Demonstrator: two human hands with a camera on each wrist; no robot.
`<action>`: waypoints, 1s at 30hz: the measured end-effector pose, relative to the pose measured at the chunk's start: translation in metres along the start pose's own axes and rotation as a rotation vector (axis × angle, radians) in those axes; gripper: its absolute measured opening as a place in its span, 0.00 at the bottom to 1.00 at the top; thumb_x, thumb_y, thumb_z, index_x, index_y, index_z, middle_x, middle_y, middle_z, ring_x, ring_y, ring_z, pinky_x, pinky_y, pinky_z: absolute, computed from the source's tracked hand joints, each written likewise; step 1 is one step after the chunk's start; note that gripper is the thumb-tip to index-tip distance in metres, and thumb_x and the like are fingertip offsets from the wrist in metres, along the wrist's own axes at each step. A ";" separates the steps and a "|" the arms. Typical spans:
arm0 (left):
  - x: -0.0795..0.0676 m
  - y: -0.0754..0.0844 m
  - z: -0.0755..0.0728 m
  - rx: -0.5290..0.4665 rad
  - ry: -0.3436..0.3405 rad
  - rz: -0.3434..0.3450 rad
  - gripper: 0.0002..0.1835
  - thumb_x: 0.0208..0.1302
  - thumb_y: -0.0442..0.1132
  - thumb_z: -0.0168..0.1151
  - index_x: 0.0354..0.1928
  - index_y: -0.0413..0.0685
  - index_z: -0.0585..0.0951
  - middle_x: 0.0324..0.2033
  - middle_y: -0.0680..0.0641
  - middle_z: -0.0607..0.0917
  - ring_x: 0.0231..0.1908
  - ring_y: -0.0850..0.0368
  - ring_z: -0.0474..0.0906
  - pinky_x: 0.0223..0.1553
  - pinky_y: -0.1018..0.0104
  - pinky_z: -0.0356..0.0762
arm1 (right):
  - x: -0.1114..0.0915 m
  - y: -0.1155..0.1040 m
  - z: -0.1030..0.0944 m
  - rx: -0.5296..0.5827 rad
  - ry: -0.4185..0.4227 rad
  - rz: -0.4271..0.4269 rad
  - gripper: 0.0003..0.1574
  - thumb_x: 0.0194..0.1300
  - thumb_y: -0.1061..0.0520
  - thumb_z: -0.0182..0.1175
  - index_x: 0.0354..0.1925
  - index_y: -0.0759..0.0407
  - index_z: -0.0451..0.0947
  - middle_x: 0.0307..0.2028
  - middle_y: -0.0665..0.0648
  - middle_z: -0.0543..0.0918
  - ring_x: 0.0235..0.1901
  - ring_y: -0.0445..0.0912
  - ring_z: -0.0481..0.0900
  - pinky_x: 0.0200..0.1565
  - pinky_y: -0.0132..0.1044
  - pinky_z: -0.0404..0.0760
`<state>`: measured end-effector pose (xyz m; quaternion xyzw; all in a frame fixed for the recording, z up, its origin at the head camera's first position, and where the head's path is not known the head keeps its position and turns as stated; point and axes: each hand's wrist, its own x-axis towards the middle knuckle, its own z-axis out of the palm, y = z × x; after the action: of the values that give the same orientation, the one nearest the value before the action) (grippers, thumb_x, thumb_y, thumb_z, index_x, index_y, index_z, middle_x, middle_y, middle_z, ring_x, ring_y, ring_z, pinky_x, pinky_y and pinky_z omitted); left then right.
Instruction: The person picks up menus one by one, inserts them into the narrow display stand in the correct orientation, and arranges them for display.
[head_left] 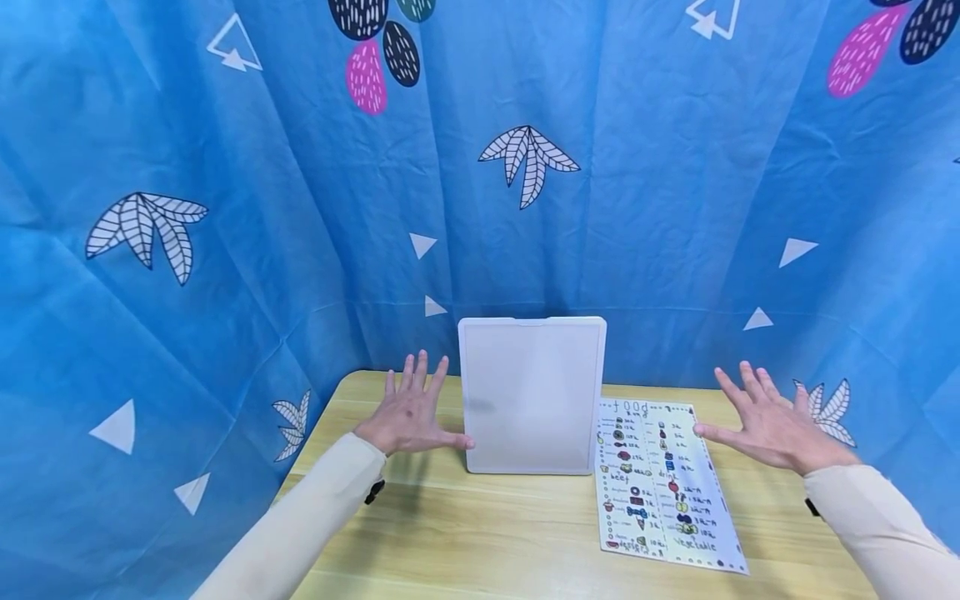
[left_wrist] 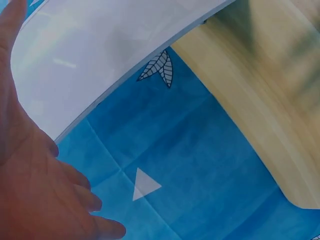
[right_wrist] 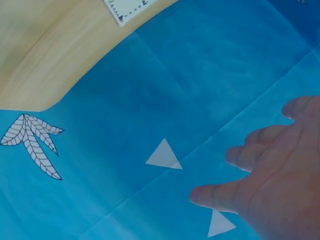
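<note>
My left hand [head_left: 411, 417] is held over the table's left part, its fingers spread and straight. In the head view its thumb tip overlaps the left edge of a white board [head_left: 534, 396]; whether they touch I cannot tell. The board stands upright near the back of the table. To its right a hand-drawn paper food menu [head_left: 667, 483] lies flat, with small coloured pictures and handwriting. My right hand [head_left: 780, 425] hovers to the right of that menu, fingers spread, holding nothing. In the left wrist view, the left hand [left_wrist: 40, 170] appears beside the board [left_wrist: 100, 55].
A light wooden table [head_left: 465, 533] with rounded corners carries the board and the paper. Blue curtain cloth [head_left: 660, 208] with leaf and triangle prints hangs behind the table and along both sides.
</note>
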<state>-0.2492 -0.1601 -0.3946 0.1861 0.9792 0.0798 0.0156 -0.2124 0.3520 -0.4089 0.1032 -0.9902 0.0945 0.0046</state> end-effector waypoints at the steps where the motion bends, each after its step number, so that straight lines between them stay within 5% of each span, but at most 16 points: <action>1: 0.000 0.001 0.001 -0.002 -0.003 0.001 0.73 0.41 0.82 0.63 0.80 0.45 0.44 0.76 0.31 0.39 0.75 0.31 0.33 0.68 0.28 0.35 | -0.001 0.001 0.001 0.003 0.003 -0.003 0.66 0.65 0.25 0.53 0.79 0.63 0.38 0.73 0.81 0.37 0.71 0.76 0.37 0.57 0.82 0.28; 13: -0.002 0.010 0.011 -0.092 -0.033 0.040 0.71 0.45 0.78 0.65 0.80 0.47 0.42 0.77 0.33 0.38 0.75 0.33 0.32 0.71 0.33 0.35 | -0.001 0.006 0.006 0.035 0.007 -0.008 0.68 0.64 0.25 0.56 0.78 0.67 0.39 0.73 0.81 0.37 0.71 0.75 0.36 0.58 0.81 0.27; 30: 0.003 0.021 0.025 -0.133 -0.020 0.109 0.71 0.46 0.75 0.68 0.80 0.49 0.40 0.77 0.34 0.42 0.76 0.37 0.38 0.74 0.44 0.42 | 0.004 0.012 0.015 0.030 0.023 -0.041 0.66 0.65 0.29 0.57 0.75 0.75 0.44 0.70 0.86 0.44 0.69 0.78 0.46 0.60 0.77 0.51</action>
<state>-0.2427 -0.1362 -0.4163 0.2386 0.9599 0.1434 0.0332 -0.2184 0.3603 -0.4256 0.1222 -0.9862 0.1106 0.0163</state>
